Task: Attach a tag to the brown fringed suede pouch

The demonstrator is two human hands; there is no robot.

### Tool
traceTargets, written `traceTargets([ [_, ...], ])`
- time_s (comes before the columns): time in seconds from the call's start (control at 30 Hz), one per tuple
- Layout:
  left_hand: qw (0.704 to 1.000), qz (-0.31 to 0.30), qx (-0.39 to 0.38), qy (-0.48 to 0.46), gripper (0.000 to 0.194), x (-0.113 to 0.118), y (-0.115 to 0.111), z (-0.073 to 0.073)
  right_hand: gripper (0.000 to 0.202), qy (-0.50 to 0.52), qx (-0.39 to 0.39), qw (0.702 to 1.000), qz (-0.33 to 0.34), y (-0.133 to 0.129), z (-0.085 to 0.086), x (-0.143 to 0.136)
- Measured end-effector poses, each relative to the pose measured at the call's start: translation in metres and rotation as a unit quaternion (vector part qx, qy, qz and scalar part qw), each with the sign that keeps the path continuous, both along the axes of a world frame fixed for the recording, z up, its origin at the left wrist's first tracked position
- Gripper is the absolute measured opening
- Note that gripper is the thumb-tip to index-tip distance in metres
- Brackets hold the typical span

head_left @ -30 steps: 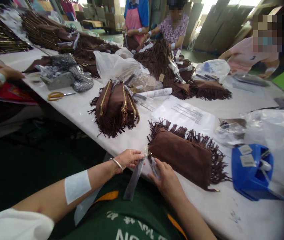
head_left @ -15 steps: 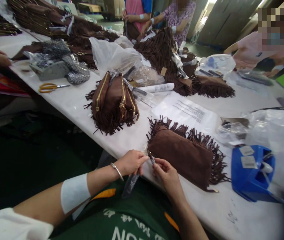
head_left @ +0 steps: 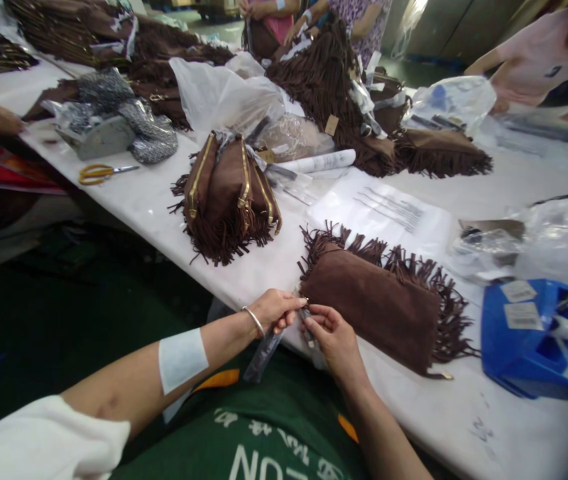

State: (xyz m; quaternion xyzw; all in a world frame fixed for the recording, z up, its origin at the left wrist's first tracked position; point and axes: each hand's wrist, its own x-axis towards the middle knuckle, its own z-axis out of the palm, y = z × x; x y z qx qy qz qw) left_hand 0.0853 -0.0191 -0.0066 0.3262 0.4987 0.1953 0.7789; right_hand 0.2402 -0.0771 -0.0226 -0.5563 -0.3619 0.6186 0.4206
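Note:
A brown suede fringed bag [head_left: 374, 303] lies flat on the white table [head_left: 154, 200] right in front of me. My left hand [head_left: 277, 309] and my right hand [head_left: 331, 337] meet at the bag's near left corner. Both pinch a small dark zipper pull wrapped in a clear plastic strip [head_left: 264, 353], which hangs down over the table edge below my left hand. A silver bangle sits on my left wrist.
A stack of fringed bags with gold zippers [head_left: 229, 193] stands behind. A printed sheet [head_left: 384, 213], yellow scissors [head_left: 101, 173], a blue tape dispenser [head_left: 534, 340] and plastic bags [head_left: 229, 100] lie around. Other people work at the far side and at the left edge.
My hands have drawn closer together at the bag's corner, and the hanging plastic strip looks shorter. The view has tilted down slightly.

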Motion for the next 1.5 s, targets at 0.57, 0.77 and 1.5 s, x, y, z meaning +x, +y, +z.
traceTargets([
  [0.57, 0.9, -0.118, 0.345, 0.238, 0.024, -0.01, -0.016, 0.019, 0.041, 0.052, -0.024, 0.998, -0.034, -0.001, 0.011, -0.001],
  [0.77, 0.823, -0.164, 0.456, 0.297, 0.014, -0.008, -0.016, 0.015, 0.042, 0.051, -0.034, 0.997, -0.036, 0.0, 0.008, -0.002],
  [1.5, 0.73, -0.195, 0.556, 0.346, 0.008, -0.002, -0.002, -0.002, 0.03, -0.173, 0.104, 0.976, 0.076, 0.011, 0.008, 0.007],
])
